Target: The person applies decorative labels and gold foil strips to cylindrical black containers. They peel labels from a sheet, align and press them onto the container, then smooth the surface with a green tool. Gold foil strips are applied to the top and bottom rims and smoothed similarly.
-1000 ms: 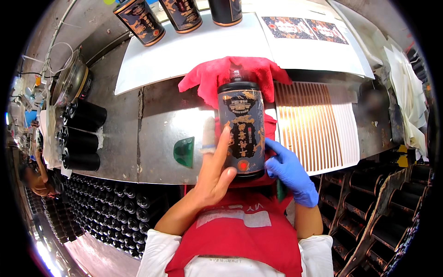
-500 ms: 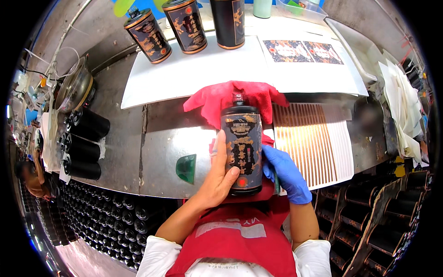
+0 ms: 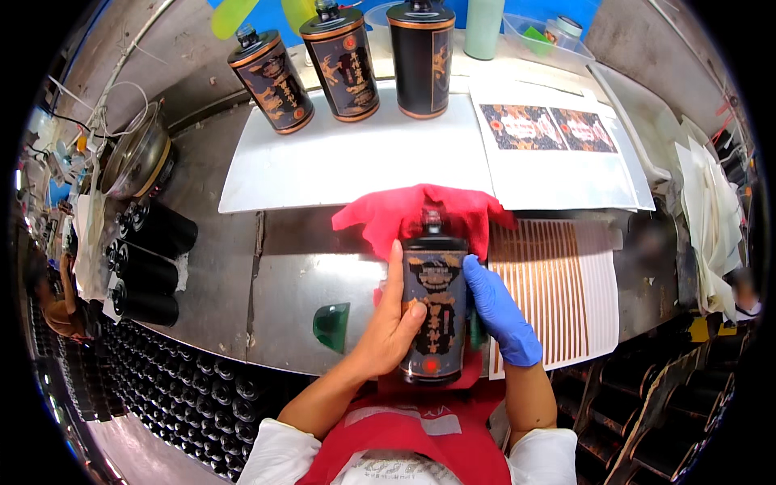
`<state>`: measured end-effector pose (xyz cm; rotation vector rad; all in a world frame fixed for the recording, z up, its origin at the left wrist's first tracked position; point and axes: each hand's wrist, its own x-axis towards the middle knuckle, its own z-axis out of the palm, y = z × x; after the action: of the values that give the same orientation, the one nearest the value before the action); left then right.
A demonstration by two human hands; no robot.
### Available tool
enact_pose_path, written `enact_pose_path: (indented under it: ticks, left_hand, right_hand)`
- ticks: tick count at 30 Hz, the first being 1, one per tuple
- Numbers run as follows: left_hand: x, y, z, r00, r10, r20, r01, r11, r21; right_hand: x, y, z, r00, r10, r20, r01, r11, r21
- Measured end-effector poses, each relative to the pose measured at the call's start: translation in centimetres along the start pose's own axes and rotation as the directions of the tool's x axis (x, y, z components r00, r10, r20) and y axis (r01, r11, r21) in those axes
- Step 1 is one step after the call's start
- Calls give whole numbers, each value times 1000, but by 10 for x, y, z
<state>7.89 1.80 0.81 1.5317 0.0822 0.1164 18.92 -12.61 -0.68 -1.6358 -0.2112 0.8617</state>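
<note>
Item: black labelled bottle (image 3: 435, 311), lying on the red cloth (image 3: 420, 212), long axis running away from me, neck far. I am seeing my left hand (image 3: 390, 330) and gloved right hand (image 3: 499, 311) clasping its flanks, equally near, fingers curled closed.

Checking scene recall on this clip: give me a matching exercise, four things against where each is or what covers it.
Things:
1. right hand
2. red cloth
3. three plain black bottles
4. green scraper

Places or states:
A. lying on their sides at the table's left edge
B. flat on the metal table, left of the left hand
C. in a blue glove, on the held black bottle
D. bunched under that bottle's neck

Pairs: 1-C, 2-D, 3-A, 4-B
</note>
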Motion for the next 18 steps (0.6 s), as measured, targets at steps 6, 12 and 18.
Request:
enact_pose_path:
  ticks: [6, 12, 18]
  left_hand:
    - [8, -8, -10, 996, 45, -81, -35, 993, 114]
    - [12, -15, -9, 997, 18, -73, -21, 999, -30]
    - [17, -12, -5, 989, -17, -146, 21, 999, 28]
  right_hand:
    - [-6, -15, -4, 1000, -14, 27, 12, 997, 81]
    - [13, -5, -9, 976, 212, 56, -218, 967, 128]
    - [8, 2, 6, 996, -34, 86, 15, 979, 205]
